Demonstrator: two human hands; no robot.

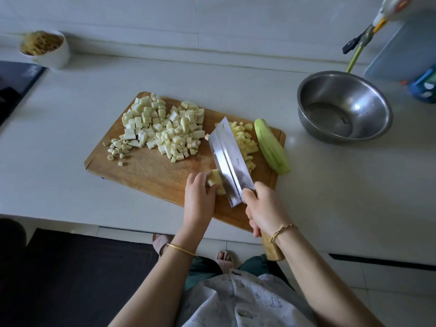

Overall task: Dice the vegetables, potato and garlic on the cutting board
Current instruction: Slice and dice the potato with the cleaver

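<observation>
Head view: at the centre of the frame the left hand (199,192) curls over a chunk of potato (217,182) near the lower edge of the cutting board (146,168), probably to steady it and keep the fingertips back from the blade. The right hand (264,208) is wrapped round the handle of the cleaver (230,161), whose blade stands against the chunk's right side, so slicing looks under way. Right of the blade lies a pile of potato dice (246,142); beside it a peeled green vegetable (271,147) waits whole at the board's right edge. Pale vegetable cubes (165,128) and chopped garlic (116,148) fill the board's upper left. The steel bowl (372,97) at the right appears to hold no food; the white bowl (50,55) at upper left holds brownish shreds (41,42)
</observation>
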